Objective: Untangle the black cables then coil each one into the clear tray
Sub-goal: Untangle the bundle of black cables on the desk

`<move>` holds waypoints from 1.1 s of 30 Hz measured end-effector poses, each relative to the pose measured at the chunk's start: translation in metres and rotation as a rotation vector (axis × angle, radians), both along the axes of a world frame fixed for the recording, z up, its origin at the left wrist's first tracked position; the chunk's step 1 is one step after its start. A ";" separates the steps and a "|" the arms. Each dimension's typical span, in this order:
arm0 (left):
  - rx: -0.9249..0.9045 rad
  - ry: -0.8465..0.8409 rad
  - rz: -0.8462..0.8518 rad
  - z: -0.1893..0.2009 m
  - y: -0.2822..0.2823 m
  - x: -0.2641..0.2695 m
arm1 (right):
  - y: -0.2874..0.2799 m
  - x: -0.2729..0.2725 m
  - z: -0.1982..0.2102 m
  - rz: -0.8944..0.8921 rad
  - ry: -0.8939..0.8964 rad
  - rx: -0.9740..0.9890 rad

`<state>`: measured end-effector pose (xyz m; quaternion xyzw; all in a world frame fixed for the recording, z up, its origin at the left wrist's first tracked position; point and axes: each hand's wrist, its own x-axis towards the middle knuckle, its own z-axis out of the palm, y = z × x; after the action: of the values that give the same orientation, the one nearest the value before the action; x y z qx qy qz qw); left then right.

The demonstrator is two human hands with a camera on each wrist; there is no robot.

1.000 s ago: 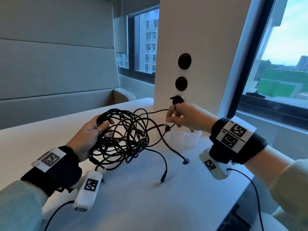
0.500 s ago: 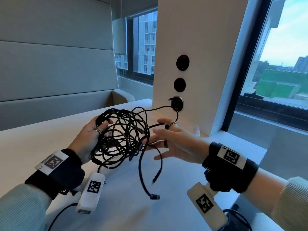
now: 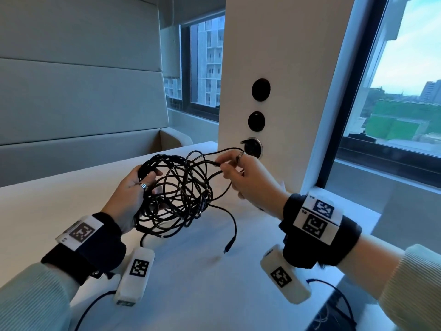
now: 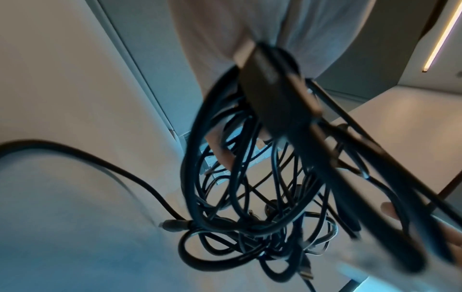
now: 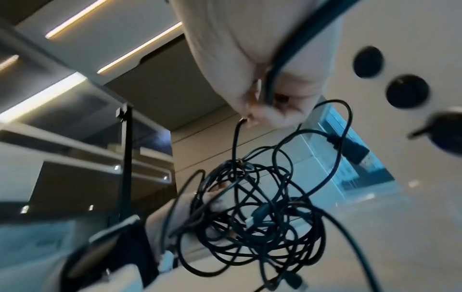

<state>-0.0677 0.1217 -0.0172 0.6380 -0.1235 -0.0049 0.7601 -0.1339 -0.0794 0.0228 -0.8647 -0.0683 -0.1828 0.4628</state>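
Note:
A tangle of black cables [image 3: 176, 194] hangs just above the white table [image 3: 191, 290], and my left hand [image 3: 152, 177] grips its left side with fingers curled round several strands. My right hand [image 3: 222, 164] pinches one strand at the tangle's upper right, between thumb and fingertips. One loose cable end with a plug [image 3: 228, 247] dangles down to the table. The right wrist view shows my right hand [image 5: 262, 102] pinching that strand above the tangle [image 5: 250, 213], with a flat black plug [image 5: 350, 150] sticking out. The left wrist view is blurred, filled with cable loops [image 4: 250, 197]. The clear tray is hidden behind my right hand.
A white pillar [image 3: 286, 56] stands behind my right hand with three round black sockets; the lowest socket [image 3: 253, 148] has something plugged in. Windows lie behind and right. A padded bench wall runs along the left. The table's right edge [image 3: 358, 271] is close to my right wrist.
My right hand, flat and palm-up beside the tangle half a second ago, has risen and pinched a strand at the top right. The dangling end swung right. My left hand kept its hold.

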 end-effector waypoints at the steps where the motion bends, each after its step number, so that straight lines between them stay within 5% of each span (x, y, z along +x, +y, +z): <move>1: 0.003 0.007 -0.005 0.001 0.000 0.000 | -0.001 0.002 0.002 -0.006 -0.067 -0.159; 6: 0.021 0.020 -0.105 0.005 -0.005 -0.006 | 0.010 0.013 0.009 -0.028 -0.351 -0.874; 9: 0.031 0.034 -0.113 0.009 -0.009 -0.010 | 0.012 0.023 0.012 0.056 -0.362 -1.083; 16: -0.043 0.117 -0.117 0.004 0.005 -0.003 | -0.013 0.032 0.029 -0.062 -0.369 -1.055; 21: -0.041 0.137 -0.141 -0.001 0.005 -0.002 | -0.027 0.029 0.041 -0.218 -0.323 -1.231; 25: -0.053 0.142 -0.161 -0.002 -0.001 -0.002 | -0.013 0.031 0.023 -0.010 -0.560 -1.149; 27: -0.054 0.142 -0.177 -0.004 -0.002 -0.002 | -0.004 0.031 0.013 0.060 -0.496 -1.163; 33: -0.108 0.138 -0.158 -0.005 0.001 0.001 | -0.005 0.022 0.002 0.157 -0.197 -0.632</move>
<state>-0.0671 0.1223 -0.0223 0.5824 -0.1209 -0.1019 0.7974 -0.1117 -0.0848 0.0248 -0.9357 -0.2325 -0.1990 0.1757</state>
